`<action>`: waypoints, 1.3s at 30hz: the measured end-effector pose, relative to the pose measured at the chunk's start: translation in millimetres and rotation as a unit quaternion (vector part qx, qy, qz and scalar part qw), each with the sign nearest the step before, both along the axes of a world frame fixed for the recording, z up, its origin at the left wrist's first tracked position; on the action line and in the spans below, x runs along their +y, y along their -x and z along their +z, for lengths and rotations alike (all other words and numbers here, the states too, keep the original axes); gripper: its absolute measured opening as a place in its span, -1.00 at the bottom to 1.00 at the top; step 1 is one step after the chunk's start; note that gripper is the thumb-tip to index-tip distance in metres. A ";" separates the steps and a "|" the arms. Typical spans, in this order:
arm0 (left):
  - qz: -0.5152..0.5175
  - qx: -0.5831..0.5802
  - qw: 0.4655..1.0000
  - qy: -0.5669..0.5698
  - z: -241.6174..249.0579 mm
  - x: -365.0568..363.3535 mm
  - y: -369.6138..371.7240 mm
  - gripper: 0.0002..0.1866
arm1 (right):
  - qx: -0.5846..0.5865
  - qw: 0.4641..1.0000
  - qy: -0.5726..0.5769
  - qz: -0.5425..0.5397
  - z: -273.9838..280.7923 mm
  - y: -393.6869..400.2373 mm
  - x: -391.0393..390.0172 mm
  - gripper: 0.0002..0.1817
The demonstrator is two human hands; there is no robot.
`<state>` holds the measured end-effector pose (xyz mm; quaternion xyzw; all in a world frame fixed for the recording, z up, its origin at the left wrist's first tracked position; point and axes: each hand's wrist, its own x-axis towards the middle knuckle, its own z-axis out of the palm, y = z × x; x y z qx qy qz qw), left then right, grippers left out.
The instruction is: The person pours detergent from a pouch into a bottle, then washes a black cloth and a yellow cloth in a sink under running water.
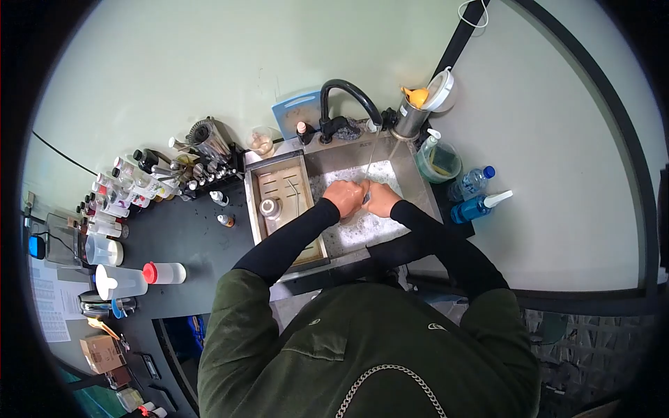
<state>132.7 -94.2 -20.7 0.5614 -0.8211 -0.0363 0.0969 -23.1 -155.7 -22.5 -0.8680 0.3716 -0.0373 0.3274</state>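
Observation:
My left hand and my right hand meet over the sink basin, with fingers curled together. Between them shows a small bluish-grey thing, mostly hidden by the fingers and too small to name. A thin stream of water falls from the black faucet toward the hands. Below them, white suds cover much of the basin floor.
Left of the basin, a slotted drain tray holds a small jar and a bent rod. Bottles and a utensil rack stand farther left. At right are a green container, a blue spray bottle and a metal canister.

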 end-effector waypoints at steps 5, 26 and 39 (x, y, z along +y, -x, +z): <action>0.073 0.152 0.985 -0.034 -10.1 11.8 9.8 -0.73 | 0.063 0.997 0.028 -0.024 -3.4 1.9 2.4 -0.63; 0.140 0.127 0.972 0.141 41.2 19.9 23.0 -0.48 | -0.179 0.957 0.059 -0.220 25.0 -11.9 24.0 -0.38; 0.102 0.649 0.741 -0.138 -8.0 90.3 23.2 -0.60 | -0.315 0.849 -0.405 -0.127 -5.5 77.0 64.6 -0.43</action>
